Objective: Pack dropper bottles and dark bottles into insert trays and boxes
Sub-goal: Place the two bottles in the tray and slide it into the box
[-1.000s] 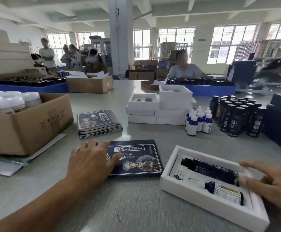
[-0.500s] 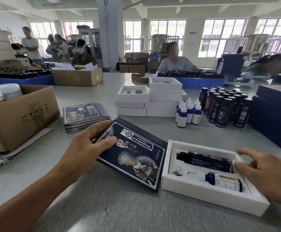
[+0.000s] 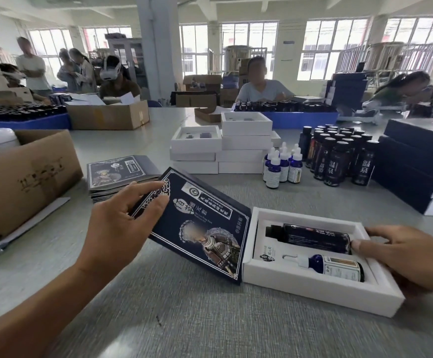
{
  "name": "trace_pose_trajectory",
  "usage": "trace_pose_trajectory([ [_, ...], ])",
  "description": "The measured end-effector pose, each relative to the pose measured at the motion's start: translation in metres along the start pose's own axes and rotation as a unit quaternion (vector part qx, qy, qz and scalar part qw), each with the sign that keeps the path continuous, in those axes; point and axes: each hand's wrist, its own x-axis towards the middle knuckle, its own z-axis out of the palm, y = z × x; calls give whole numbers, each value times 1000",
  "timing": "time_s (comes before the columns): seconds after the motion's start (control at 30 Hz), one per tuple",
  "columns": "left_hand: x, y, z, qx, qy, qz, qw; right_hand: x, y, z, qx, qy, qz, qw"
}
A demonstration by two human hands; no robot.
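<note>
A white insert tray lies on the grey table in front of me. In it lie a dark bottle and, nearer to me, a blue dropper bottle. My left hand grips a dark blue printed box lid by its left edge, tilted, its right edge touching the tray's left side. My right hand rests on the tray's right end with straight fingers, one fingertip at the dark bottle's base.
Stacked white trays, standing dropper bottles and dark bottles sit beyond. Dark blue boxes are stacked at right. A stack of printed lids and a cardboard box lie at left. People work at the far side.
My left hand lifted the dark blue lid off the table and brought it right, up against the tray. My right hand stayed at the tray's right end.
</note>
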Motion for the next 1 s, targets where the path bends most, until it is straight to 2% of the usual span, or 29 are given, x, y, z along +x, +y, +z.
trace_pose_trajectory([
  [0.07,4,-4,4,-4,28,-6,1000,-2,-2,-1,16,-1,17,1000],
  [0.13,9,-9,5,-26,40,-50,998,-2,-2,-1,12,13,18,1000],
  [0.27,13,-26,0,28,26,-118,992,-1,-3,-1,53,37,25,998],
  [0.47,15,-33,4,41,24,-149,988,-4,-6,1,92,61,31,993],
  [0.73,11,-31,11,-4,34,-151,988,-8,-9,11,82,19,21,996],
  [0.83,9,-28,13,-28,27,-154,987,-10,-10,12,75,-12,5,997],
  [1.0,5,-22,16,-8,38,-129,991,-15,-14,12,57,-81,-32,995],
])
